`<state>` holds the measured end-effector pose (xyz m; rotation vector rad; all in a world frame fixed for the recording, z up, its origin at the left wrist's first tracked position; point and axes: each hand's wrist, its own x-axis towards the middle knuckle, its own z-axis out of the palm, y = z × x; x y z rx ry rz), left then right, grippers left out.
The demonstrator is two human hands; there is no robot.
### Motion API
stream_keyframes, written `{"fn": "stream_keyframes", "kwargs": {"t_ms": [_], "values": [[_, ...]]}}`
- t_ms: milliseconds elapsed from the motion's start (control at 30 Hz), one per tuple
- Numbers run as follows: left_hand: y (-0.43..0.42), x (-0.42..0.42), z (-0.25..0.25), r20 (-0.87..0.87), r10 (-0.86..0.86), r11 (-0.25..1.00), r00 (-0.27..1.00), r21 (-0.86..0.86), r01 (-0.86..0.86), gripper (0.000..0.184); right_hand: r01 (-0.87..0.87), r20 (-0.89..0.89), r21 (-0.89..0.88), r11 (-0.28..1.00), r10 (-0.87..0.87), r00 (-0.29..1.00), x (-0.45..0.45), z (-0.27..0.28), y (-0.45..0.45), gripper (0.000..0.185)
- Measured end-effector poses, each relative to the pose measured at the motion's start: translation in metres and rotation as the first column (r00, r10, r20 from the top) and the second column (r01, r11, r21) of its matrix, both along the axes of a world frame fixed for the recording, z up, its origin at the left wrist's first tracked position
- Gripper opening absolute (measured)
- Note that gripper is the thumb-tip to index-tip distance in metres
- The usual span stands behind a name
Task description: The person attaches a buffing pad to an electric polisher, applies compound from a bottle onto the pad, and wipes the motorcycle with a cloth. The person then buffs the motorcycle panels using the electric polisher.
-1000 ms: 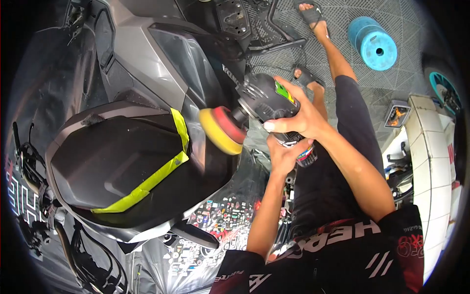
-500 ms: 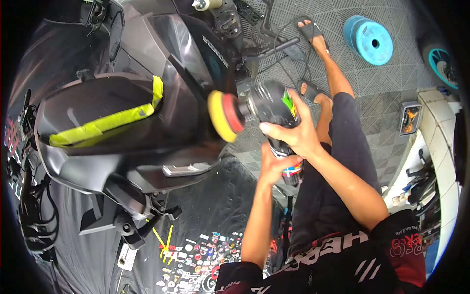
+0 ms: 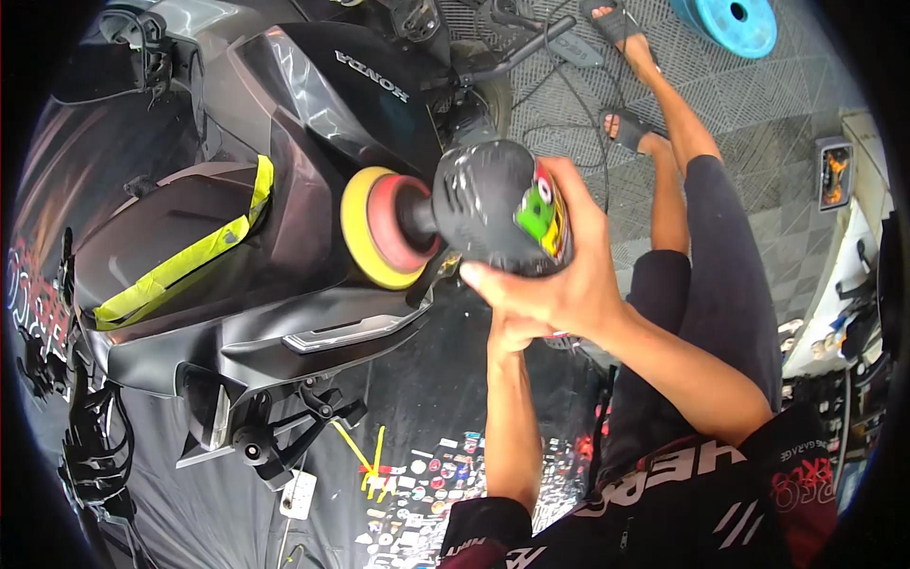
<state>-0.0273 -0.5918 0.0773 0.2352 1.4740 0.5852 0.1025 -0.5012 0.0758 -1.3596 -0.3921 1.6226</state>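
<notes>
A black polisher (image 3: 485,194) with green and red stickers is held in both hands. Its round foam pad (image 3: 360,228), yellow with a red layer behind, faces the dark motorcycle bodywork (image 3: 284,256); whether they touch I cannot tell. My right hand (image 3: 569,280) is wrapped round the polisher's body just behind the head, thumb along the near side. Below it, my left hand (image 3: 514,330) is closed round the rear part, mostly hidden by the right hand. Yellow-green tape (image 3: 180,270) runs along a dark panel left of the pad.
A dark cover marked HONDA (image 3: 365,71) lies above the pad. Black cables (image 3: 559,131) trail over the grey tiled floor near my sandalled feet. A turquoise round container (image 3: 739,28) stands at the top right. A phone-like screen (image 3: 834,175) leans by a white ledge.
The polisher has shifted left across the bodywork and come closer to the camera, both hands still on it. My view has also shifted, sending the turquoise container toward the top edge.
</notes>
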Motion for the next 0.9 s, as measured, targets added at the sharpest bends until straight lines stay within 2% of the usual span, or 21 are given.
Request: {"fn": "stream_keyframes", "kwargs": {"t_ms": [67, 133, 200, 233, 267, 333, 400, 533, 567, 700, 733, 767, 800, 833, 867, 900], "values": [[0.000, -0.003, -0.003, -0.008, -0.011, 1.000, 1.000, 0.011, 0.011, 0.093, -0.025, 0.078, 0.090, 0.996, 0.018, 0.997, 0.002, 0.004, -0.011, 0.075], [-0.021, 0.001, -0.002, -0.030, -0.008, 1.000, 1.000, -0.013, 0.008, 0.091, -0.071, 0.067, 0.059, 0.996, 0.067, 0.995, 0.003, -0.007, -0.033, 0.072], [-0.030, 0.004, -0.001, -0.043, -0.009, 0.999, 0.999, -0.042, 0.007, 0.090, -0.070, -0.017, -0.083, 0.994, 0.068, 0.998, 0.000, -0.019, -0.038, 0.068], [-0.030, 0.002, -0.002, -0.044, -0.011, 0.999, 0.999, -0.046, 0.009, 0.089, -0.091, 0.006, -0.125, 0.988, 0.093, 0.996, -0.002, -0.023, -0.037, 0.065], [-0.029, -0.002, -0.001, -0.041, -0.011, 0.999, 0.999, -0.042, 0.009, 0.088, -0.008, 0.018, -0.086, 0.996, 0.009, 1.000, -0.008, -0.025, -0.035, 0.066], [-0.012, -0.009, -0.003, -0.030, -0.033, 0.999, 0.999, -0.012, 0.033, 0.086, 0.049, -0.094, -0.063, 0.997, -0.054, 0.994, -0.006, -0.009, -0.013, 0.068], [0.004, -0.013, -0.006, -0.018, -0.047, 0.999, 0.999, 0.022, 0.048, 0.084, 0.036, 0.041, 0.069, 0.997, -0.039, 0.998, -0.005, -0.001, -0.009, 0.075], [-0.026, -0.002, -0.002, -0.035, -0.052, 0.998, 0.998, -0.022, 0.051, 0.081, -0.065, 0.010, -0.071, 0.995, 0.066, 0.998, -0.004, -0.020, -0.048, 0.071], [-0.030, 0.001, 0.000, -0.037, -0.068, 0.997, 0.997, -0.037, 0.067, 0.080, -0.099, -0.068, -0.146, 0.984, 0.090, 0.994, -0.005, -0.026, -0.056, 0.068], [-0.012, 0.001, 0.011, -0.076, -0.213, 0.975, 0.974, -0.078, 0.208, 0.063, -0.095, -0.165, -0.160, 0.982, 0.068, 0.984, -0.003, -0.031, -0.048, 0.066], [0.001, 0.008, 0.010, -0.090, -0.166, 0.985, 0.982, -0.058, 0.161, 0.056, -0.070, -0.167, -0.178, 0.981, 0.039, 0.985, -0.003, -0.032, -0.040, 0.067], [0.014, 0.015, 0.010, -0.103, -0.118, 0.993, 0.988, -0.036, 0.115, 0.049, -0.115, -0.211, -0.187, 0.976, 0.074, 0.975, 0.001, -0.034, -0.027, 0.072], [0.020, 0.021, 0.007, -0.117, -0.080, 0.997, 0.990, -0.032, 0.077, 0.048, -0.159, -0.251, -0.191, 0.969, 0.108, 0.962, 0.007, -0.038, -0.010, 0.077], [0.026, 0.023, 0.001, -0.090, -0.132, 0.989, 0.987, -0.079, 0.125, 0.049, -0.174, -0.221, -0.165, 0.971, 0.135, 0.966, 0.008, -0.050, -0.001, 0.090], [0.033, 0.038, -0.005, -0.169, -0.014, 1.000, 0.985, 0.015, 0.017, 0.049, -0.245, -0.213, -0.160, 0.956, 0.209, 0.954, 0.012, -0.060, 0.011, 0.093], [0.049, 0.047, -0.007, -0.148, 0.021, 1.000, 0.989, 0.007, -0.020, 0.049, -0.315, -0.204, -0.153, 0.937, 0.282, 0.937, 0.016, -0.069, 0.024, 0.096]]}}
